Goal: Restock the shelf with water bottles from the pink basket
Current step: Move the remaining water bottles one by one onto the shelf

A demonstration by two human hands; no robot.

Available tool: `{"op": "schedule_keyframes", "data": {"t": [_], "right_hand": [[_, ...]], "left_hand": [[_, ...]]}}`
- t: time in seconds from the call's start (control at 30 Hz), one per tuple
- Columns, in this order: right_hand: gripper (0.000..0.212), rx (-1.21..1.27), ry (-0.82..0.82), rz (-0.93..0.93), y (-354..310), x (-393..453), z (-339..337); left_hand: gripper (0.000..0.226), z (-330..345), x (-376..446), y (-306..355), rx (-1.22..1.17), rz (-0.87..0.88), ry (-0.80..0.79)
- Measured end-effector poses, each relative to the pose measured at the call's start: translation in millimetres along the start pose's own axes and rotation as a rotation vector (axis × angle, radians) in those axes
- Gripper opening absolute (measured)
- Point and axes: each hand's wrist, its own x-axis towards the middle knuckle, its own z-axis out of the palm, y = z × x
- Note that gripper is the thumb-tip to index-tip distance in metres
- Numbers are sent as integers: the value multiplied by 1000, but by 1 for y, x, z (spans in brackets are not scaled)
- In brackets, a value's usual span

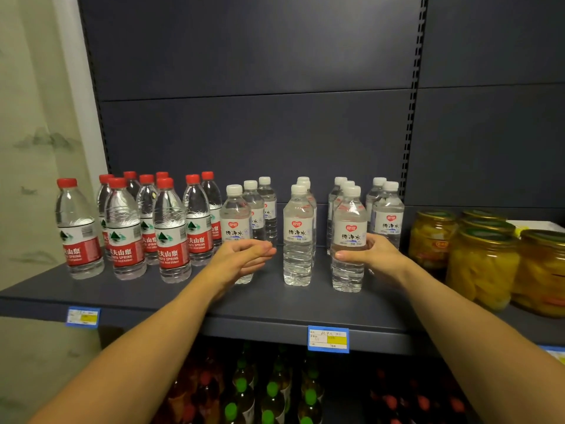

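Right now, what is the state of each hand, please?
Left hand: open, holding nothing.
Right hand: grip closed round a clear plastic white-capped water bottle.

Water bottles (298, 240) stand in rows on the shelf (159, 296), larger bottles (169, 234) to their left, jars (483, 264) to their right.

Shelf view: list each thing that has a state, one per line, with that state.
Left hand: open, holding nothing, in front of a white-cap bottle.
Right hand: gripping the held bottle.
Held bottle: upright, capped, on the shelf.
White-cap bottles: upright, capped, in rows.
Red-cap bottles: upright, capped, grouped left.
Jars: lidded, upright, right side.
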Motion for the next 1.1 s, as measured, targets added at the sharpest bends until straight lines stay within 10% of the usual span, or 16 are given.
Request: {"op": "schedule_keyframes", "data": {"t": [0.73,0.97,1.1], "right_hand": [[70,-26,24,10,-8,-11,3],[98,-122,204,-103,-31,-31,-13],[76,-129,320,-198,-51,-41,-25]], "left_hand": [[108,-12,-9,18,-7,44,55],[115,-3,-17,17,-34,34,61],[108,-2,-23,24,-62,42,75]]}}
